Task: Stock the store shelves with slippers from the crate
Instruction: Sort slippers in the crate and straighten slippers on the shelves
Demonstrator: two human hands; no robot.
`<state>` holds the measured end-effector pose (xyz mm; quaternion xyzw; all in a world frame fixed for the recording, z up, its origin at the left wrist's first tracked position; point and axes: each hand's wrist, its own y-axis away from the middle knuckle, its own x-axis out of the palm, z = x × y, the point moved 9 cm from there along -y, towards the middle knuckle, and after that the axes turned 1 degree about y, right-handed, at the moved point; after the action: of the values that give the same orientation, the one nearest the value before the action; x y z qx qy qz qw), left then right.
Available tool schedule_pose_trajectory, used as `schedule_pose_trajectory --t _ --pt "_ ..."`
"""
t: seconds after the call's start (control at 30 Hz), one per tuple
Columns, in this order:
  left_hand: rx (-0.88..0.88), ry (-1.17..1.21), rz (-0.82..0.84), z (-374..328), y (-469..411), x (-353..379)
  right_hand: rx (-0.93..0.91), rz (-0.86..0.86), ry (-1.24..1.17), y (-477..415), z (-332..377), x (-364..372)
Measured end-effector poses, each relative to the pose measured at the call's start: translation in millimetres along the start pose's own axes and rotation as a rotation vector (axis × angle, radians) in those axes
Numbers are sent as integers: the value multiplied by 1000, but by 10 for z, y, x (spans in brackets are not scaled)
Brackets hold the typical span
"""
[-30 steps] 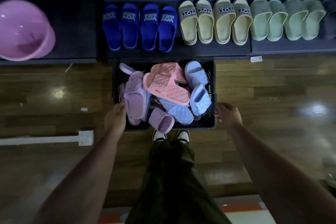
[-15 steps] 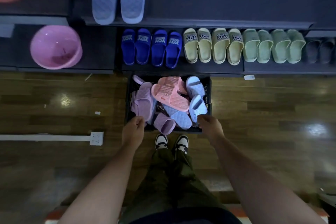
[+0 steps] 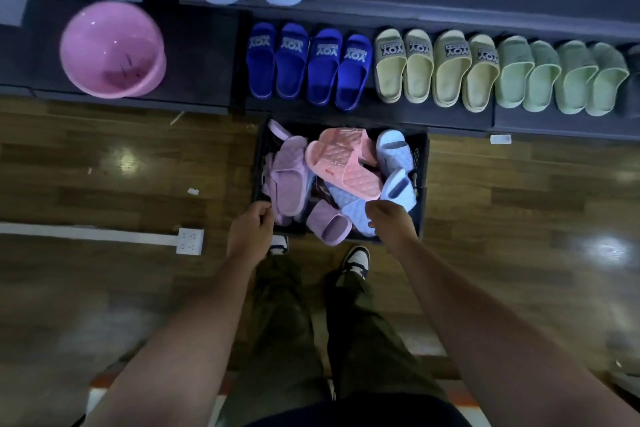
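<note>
Lettering that reads YOY, upside down from this side, marks the straps of the four royal-blue slippers (image 3: 308, 66) and the four pale-yellow slippers (image 3: 436, 69) lined along the front edge of the lower shelf (image 3: 207, 45). A small mark on the pink quilted slipper (image 3: 346, 166) is too fine to read. That slipper lies on top of the heap in the black crate (image 3: 420, 163), with lilac slippers (image 3: 287, 177) and pale-blue slippers (image 3: 394, 152) beside it. The crate stands on the wooden floor (image 3: 104, 166) against the shelf's front edge.

A second ago both hands sat wide apart at the crate's near corners. They have since come inward over its near edge. The left hand (image 3: 249, 229) is curled at the near left corner, and I cannot tell whether it holds the rim. The right hand (image 3: 389, 222) hangs with bent fingers over the blue slippers at the near edge, and contact is unclear.
</note>
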<state>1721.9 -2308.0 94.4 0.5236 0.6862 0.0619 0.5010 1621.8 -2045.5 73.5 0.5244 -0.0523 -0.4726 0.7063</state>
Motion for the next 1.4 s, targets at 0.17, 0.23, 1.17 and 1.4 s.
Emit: schedule_pose_trajectory --t 0.17,0.23,1.17,1.4 --pt "-4 8 7 415 -495 -168 47 -5 40 -313 168 553" --pt "4 4 22 564 -725 -200 51 -4 22 -445 277 812" --pt "29 123 -74 1604 -1993 373 150 -299 -635 -1893 201 2232" --pt "-48 257 135 1474 -2005 939 103 -273 -626 -1819 252 2153"
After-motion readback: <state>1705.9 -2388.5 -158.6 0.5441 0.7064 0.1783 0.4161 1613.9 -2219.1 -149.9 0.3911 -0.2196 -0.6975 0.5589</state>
